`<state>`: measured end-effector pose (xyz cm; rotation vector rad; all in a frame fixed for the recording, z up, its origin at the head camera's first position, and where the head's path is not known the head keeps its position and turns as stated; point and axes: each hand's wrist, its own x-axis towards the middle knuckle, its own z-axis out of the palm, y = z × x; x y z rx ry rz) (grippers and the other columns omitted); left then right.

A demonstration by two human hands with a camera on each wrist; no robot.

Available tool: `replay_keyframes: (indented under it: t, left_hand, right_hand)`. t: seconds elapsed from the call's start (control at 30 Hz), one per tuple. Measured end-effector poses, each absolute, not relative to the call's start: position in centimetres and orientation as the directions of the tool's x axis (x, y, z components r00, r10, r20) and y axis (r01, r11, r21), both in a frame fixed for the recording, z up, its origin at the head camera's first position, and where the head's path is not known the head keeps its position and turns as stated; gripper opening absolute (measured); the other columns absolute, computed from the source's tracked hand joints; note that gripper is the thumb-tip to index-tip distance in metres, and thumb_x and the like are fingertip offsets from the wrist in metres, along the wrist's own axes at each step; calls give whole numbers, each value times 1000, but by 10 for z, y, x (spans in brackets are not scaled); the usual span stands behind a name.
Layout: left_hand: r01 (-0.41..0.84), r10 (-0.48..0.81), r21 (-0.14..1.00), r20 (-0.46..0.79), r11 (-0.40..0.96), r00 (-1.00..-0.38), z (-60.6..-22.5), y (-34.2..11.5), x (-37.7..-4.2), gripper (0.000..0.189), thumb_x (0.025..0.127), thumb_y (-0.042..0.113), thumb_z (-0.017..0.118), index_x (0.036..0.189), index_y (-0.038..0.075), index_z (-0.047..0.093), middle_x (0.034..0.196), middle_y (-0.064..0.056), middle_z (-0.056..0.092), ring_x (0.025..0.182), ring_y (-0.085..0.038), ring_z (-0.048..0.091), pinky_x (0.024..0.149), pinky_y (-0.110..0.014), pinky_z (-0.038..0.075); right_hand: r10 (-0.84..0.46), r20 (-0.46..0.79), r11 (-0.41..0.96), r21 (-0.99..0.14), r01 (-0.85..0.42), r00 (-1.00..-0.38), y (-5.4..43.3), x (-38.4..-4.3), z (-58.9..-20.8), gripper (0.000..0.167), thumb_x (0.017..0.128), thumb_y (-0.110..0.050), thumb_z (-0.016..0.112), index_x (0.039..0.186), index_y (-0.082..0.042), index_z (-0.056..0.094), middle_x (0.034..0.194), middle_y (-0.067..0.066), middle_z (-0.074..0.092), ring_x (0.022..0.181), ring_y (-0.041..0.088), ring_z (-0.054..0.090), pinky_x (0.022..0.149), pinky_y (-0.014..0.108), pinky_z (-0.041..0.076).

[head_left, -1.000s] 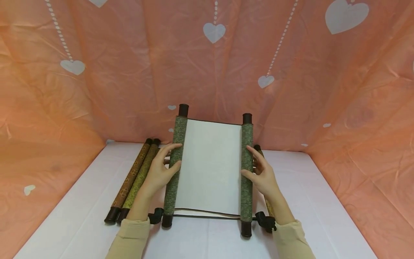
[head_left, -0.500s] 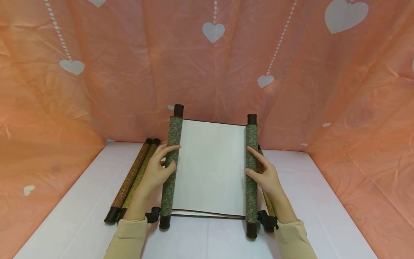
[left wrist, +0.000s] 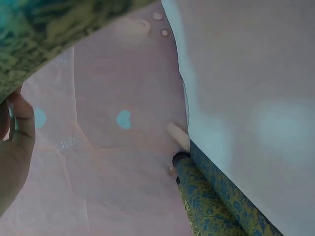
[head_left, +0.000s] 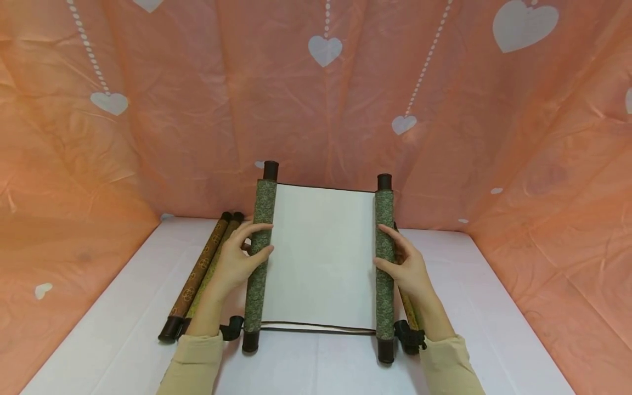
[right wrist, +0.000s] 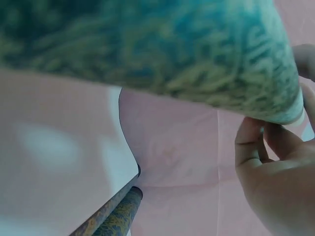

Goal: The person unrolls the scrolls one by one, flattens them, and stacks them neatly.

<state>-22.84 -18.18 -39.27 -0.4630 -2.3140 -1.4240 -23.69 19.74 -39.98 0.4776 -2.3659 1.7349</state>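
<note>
A scroll with green patterned rolls and black end knobs is spread partway, showing blank white paper (head_left: 323,255). My left hand (head_left: 242,258) grips the left roll (head_left: 255,291), thumb and forefinger at its inner side. Around the right roll (head_left: 384,307) curls my right hand (head_left: 407,266), its thumb at the paper's edge. Both rolls stand nearly parallel, tilted up toward the back curtain. In the right wrist view, fingertips (right wrist: 248,132) press the underside of the patterned roll (right wrist: 162,54). The left wrist view has the left roll (left wrist: 44,44) across its upper left corner, with fingers beneath it.
Left of the scroll lie a brown rolled scroll (head_left: 197,274) and a yellow-green one (head_left: 209,277), side by side on the white tabletop (head_left: 494,318). Another yellowish roll (head_left: 408,307) lies partly hidden behind the right hand. A pink curtain (head_left: 316,109) with hearts hangs behind.
The two rolls have moved apart, left roll leftward and right roll rightward, so a wider strip of white paper shows. In the last half second they shift only slightly.
</note>
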Motion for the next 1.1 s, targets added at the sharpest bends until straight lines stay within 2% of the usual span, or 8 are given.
replay_keyframes:
  t: [0.07,0.17,0.33,0.5,0.77,0.9,0.97,1.1]
  left_hand:
    - [470,85,770,484,432,-871,-393,-184,-228,44,94,4,77,136,14,67,148,-11,55,105,-26,54,76,-37,45]
    - [475,97,767,484,432,-870,-394,-187,-227,44,95,2,75,137,13,66,149,-11,54,132,-29,50,87,-45,46]
    - [477,122,772,473,421,-873,-394,-190,-227,46,97,0,70,140,13,63,155,-13,48,144,-34,42,90,-50,46]
    - [429,139,792,412,434,-901,-392,-192,-225,44,100,3,64,142,16,64,165,-18,33,151,-43,30,87,-49,42]
    - [398,124,793,386,461,-914,-391,-192,-224,44,100,4,65,142,16,65,167,-22,28,152,-50,23,97,-65,43]
    - [394,129,786,381,477,-915,-392,-193,-226,50,95,13,78,143,18,65,167,-20,27,152,-50,23,101,-70,42]
    - [386,128,788,373,480,-919,-392,-194,-226,55,91,16,82,143,20,65,167,-20,26,153,-50,23,103,-72,40]
    - [382,126,796,368,470,-921,-390,-195,-224,55,91,15,83,142,18,65,168,-21,25,153,-50,22,104,-69,41]
  right_hand:
    - [-157,312,269,-899,-344,-937,199,-237,-399,73,95,0,73,159,-21,46,167,8,33,147,26,37,99,20,42]
    - [-160,312,262,-901,-345,-937,201,-238,-399,73,95,5,69,159,-19,45,168,9,31,151,31,32,112,33,38]
    - [-172,300,252,-907,-337,-938,203,-237,-400,69,96,7,65,159,-15,45,170,10,25,156,31,22,120,54,29]
    - [-154,261,272,-916,-295,-953,204,-235,-398,64,96,6,61,155,-18,52,166,10,35,137,25,40,95,33,44]
    - [-145,245,287,-917,-278,-959,207,-232,-393,64,93,7,57,153,-16,55,166,7,36,123,27,40,75,34,38]
    - [-158,245,299,-911,-283,-957,208,-234,-394,63,95,-1,69,154,-17,53,167,8,34,144,30,37,100,45,46]
    - [-161,248,316,-904,-288,-955,208,-236,-396,66,93,-7,77,154,-18,53,168,9,31,155,31,26,118,55,33]
    - [-145,243,321,-906,-278,-959,208,-236,-399,70,91,-10,82,154,-19,52,170,10,26,157,35,20,122,60,24]
